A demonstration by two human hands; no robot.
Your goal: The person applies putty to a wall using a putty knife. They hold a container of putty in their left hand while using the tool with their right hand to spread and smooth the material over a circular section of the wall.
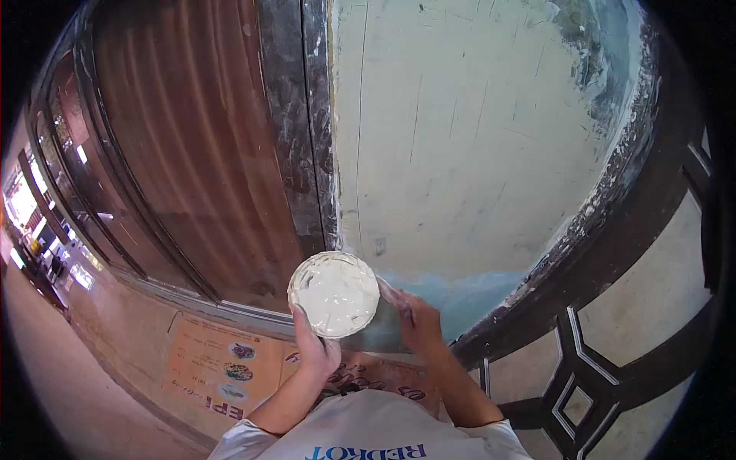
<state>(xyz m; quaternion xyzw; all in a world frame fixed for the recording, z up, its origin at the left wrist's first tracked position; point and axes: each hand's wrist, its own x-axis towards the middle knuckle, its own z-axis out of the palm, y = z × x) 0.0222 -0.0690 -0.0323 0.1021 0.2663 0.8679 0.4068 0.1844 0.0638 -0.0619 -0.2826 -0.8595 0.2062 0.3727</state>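
My left hand [314, 348] grips a round tub [292, 282] from its near side, with the thumb over the rim. Thick, glossy white paste [339, 296] fills it almost to the top, and smears of it coat the rim. Just right of the tub is my right hand [421, 323], its fingers bent and pointing at the rim. White residue marks those fingers. Whether they hold a tool is hidden by the hand and the tub. Beyond both hands stands a pale wall panel [448, 172] with fine dark scratches and a bluish-green lower band [454, 299].
Left of the panel runs a dark, white-smeared frame post [293, 115], then a glass pane [195, 132] with brown curtain behind. A dark lattice with pale panels [638, 276] borders the right. Printed orange sheeting [224, 362] covers part of the floor.
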